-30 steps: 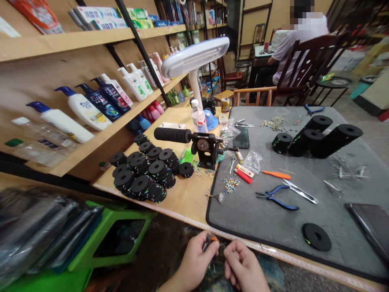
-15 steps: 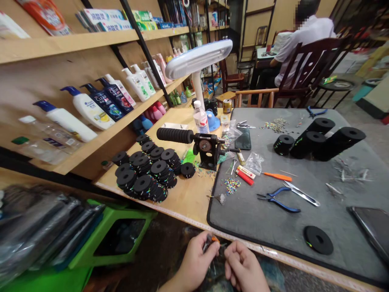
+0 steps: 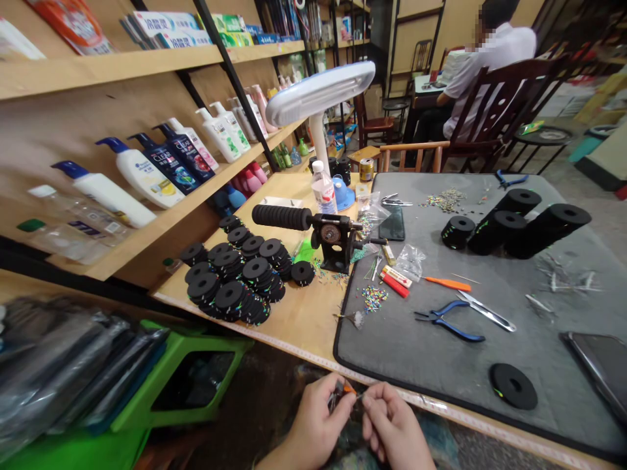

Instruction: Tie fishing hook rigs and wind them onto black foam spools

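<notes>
Low in front of the table edge, my left hand (image 3: 318,421) is closed on a small dark item with an orange part (image 3: 349,388); its kind is too small to tell. Thin strands hang below those fingers. Close beside it on the right, my right hand (image 3: 394,427) pinches with thumb and forefinger at what looks like a fine thread end, hard to make out. Nearest on the grey mat (image 3: 416,362) lie blue-handled pliers (image 3: 453,320), silver tweezers (image 3: 490,313) and a black foam ring (image 3: 513,386).
A black hand-cranked winder (image 3: 333,238) stands mid-table, left of it stacked foam rings (image 3: 230,297) with coloured pins. Lighters (image 3: 394,283), an orange-handled tool (image 3: 448,283), loose beads (image 3: 375,298) and a phone (image 3: 600,365) lie on the mat. A lamp (image 3: 321,94) rises behind; a person (image 3: 494,65) sits beyond.
My right fingertips have risen slightly and come into a pinch nearer the left hand. The left hand has shifted only slightly, and more of the orange part shows.
</notes>
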Motion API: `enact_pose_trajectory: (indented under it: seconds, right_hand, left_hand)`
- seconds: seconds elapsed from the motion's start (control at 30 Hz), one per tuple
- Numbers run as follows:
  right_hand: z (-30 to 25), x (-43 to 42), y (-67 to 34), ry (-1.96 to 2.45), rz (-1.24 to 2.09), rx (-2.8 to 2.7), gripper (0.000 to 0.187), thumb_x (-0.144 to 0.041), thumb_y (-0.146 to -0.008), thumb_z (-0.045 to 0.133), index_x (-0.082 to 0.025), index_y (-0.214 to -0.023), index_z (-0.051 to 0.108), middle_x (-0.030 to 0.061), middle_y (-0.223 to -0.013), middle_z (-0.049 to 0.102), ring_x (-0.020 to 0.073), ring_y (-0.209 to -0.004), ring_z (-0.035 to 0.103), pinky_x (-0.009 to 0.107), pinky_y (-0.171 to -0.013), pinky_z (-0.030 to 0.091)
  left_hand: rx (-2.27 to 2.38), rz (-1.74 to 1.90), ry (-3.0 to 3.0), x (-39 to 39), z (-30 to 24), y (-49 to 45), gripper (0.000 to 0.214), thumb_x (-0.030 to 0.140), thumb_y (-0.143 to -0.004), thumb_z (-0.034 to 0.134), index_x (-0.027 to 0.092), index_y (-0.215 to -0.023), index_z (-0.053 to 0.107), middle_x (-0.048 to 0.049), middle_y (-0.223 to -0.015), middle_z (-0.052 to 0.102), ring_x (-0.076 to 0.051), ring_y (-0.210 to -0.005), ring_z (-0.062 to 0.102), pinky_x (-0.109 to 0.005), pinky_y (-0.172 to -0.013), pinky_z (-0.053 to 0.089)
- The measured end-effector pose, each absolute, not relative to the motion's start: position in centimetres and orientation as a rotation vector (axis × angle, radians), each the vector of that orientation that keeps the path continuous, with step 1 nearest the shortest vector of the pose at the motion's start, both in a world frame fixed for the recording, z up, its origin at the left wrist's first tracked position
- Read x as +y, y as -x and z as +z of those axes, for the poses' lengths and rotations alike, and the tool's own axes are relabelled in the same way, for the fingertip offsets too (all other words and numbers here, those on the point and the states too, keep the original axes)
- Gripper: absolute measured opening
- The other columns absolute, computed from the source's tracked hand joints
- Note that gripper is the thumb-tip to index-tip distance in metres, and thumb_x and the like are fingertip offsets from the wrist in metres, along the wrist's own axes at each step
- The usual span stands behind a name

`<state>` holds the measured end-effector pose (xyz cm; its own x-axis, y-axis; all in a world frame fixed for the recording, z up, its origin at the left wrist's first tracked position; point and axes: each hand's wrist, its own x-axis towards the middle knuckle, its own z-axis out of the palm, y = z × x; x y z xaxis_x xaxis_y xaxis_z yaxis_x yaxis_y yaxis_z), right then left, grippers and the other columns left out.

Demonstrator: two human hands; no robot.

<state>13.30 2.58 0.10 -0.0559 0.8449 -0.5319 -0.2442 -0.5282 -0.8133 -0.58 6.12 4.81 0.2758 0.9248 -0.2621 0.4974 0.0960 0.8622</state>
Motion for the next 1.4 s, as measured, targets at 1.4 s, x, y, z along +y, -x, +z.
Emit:
enact_pose_trajectory:
  seconds: [1.4]
  right_hand:
    - [0.5,2.9,-13.9,1.281,1.525,-0.85,0.038,-0.059,-0.086,0.049,-0.021,-0.08,0.047,-0.013,-0.044,0.033,0.007,-0.04,0.026,0.02,-0.041,0.018]
  left_hand:
    - [1.381,0.45,-1.438,6.3,4.3,-0.1,0.004,0.013,-0.07,0.055,0.015,-0.067,0.057,0.0019,-0.06,0.054,-0.013,-0.06,0.047,-0.022,-0.058,0.036]
